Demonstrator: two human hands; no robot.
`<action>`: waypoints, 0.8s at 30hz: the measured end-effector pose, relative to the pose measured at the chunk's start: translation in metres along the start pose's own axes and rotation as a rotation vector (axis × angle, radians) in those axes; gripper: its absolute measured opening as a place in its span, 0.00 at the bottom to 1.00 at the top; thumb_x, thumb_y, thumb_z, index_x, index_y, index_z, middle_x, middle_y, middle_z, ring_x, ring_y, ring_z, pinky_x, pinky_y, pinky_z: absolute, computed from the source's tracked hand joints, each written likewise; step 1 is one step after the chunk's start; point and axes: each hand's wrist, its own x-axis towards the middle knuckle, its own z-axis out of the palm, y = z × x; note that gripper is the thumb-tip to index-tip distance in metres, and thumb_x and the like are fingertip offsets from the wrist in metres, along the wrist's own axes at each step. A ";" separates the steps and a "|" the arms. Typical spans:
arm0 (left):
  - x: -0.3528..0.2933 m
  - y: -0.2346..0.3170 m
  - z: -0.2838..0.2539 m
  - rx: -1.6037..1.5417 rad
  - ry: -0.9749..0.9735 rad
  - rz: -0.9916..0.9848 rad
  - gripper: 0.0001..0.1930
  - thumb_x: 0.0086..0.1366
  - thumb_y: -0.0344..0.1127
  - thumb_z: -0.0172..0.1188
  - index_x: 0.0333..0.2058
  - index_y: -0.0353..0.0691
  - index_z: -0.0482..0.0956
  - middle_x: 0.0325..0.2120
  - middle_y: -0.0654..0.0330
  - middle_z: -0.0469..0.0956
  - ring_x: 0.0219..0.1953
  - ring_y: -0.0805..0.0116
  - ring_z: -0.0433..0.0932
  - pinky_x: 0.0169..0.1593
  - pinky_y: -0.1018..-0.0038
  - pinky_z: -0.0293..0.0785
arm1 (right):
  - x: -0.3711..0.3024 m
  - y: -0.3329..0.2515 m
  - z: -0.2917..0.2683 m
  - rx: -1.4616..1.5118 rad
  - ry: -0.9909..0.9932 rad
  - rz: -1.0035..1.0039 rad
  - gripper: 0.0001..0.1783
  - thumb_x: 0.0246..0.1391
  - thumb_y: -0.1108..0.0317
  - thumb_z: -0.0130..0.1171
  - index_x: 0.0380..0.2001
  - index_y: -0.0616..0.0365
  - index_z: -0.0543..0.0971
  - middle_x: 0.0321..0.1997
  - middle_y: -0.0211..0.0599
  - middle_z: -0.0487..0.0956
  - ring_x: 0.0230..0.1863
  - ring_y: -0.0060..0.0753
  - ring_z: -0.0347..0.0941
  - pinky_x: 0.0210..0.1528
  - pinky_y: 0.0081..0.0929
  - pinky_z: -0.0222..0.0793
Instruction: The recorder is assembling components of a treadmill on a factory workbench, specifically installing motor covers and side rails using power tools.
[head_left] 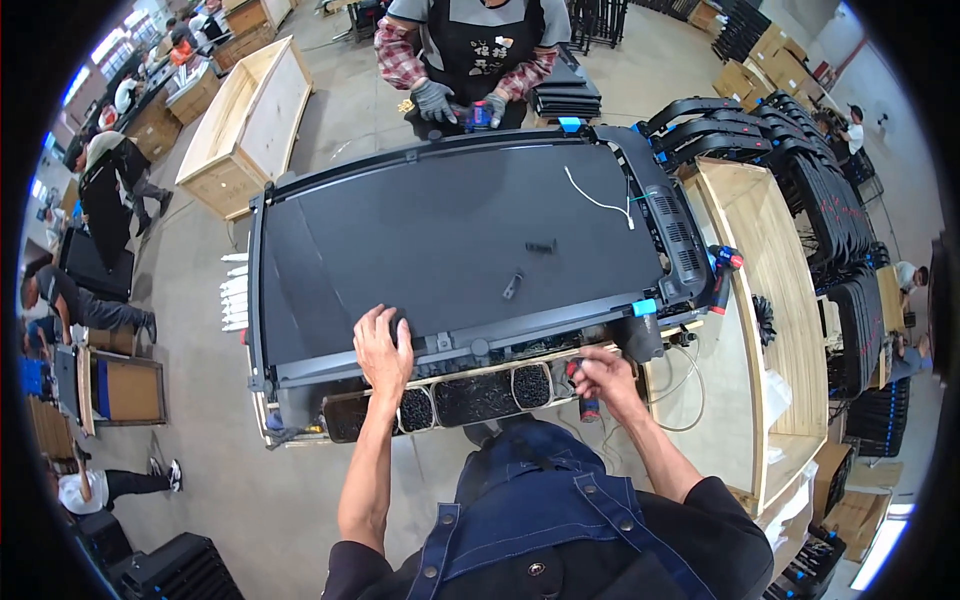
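Note:
A long black treadmill deck (450, 230) lies across the work stand in front of me. My left hand (383, 350) is at its near rail, fingers curved over a small black part (400, 318) that is mostly hidden. Beyond the near rail's right half, my right hand (607, 382) is closed around a red-and-black cordless screwdriver (589, 409), whose body the fingers partly cover. Two small black brackets, one farther back (541, 246) and one nearer (513, 286), rest loose on the belt. A pale cable (598, 203) curls near the motor cover (672, 235).
Below the near rail, trays (480, 398) hold dark small hardware. Opposite me, a co-worker's gloved hands (436, 102) are by a blue-and-red power tool (480, 115). Another cordless driver (722, 275) sits at the deck's right end, beside a wooden crate (770, 300). Black frames (815, 180) are stacked beyond.

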 end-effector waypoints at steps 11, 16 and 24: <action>-0.147 0.124 0.092 -0.400 -0.635 -0.205 0.10 0.63 0.35 0.60 0.42 0.40 0.79 0.37 0.49 0.79 0.42 0.46 0.80 0.45 0.56 0.77 | 0.120 0.192 -0.117 -0.973 0.353 0.271 0.62 0.44 0.50 0.72 0.71 0.63 0.45 0.56 0.64 0.76 0.57 0.61 0.74 0.58 0.45 0.70; -0.195 0.142 0.234 0.037 -0.921 -0.169 0.15 0.61 0.34 0.61 0.46 0.43 0.72 0.44 0.45 0.75 0.44 0.43 0.80 0.42 0.56 0.81 | 0.151 0.192 -0.150 -1.033 0.266 0.375 0.66 0.42 0.50 0.73 0.71 0.63 0.40 0.51 0.61 0.80 0.55 0.59 0.77 0.58 0.42 0.71; -0.231 0.138 0.258 0.236 -1.059 -0.184 0.12 0.63 0.31 0.54 0.46 0.43 0.74 0.37 0.47 0.80 0.38 0.48 0.84 0.38 0.57 0.81 | 0.055 0.035 -0.212 -0.666 -0.300 0.479 0.51 0.47 0.63 0.70 0.71 0.62 0.56 0.39 0.34 0.77 0.38 0.28 0.74 0.46 0.28 0.72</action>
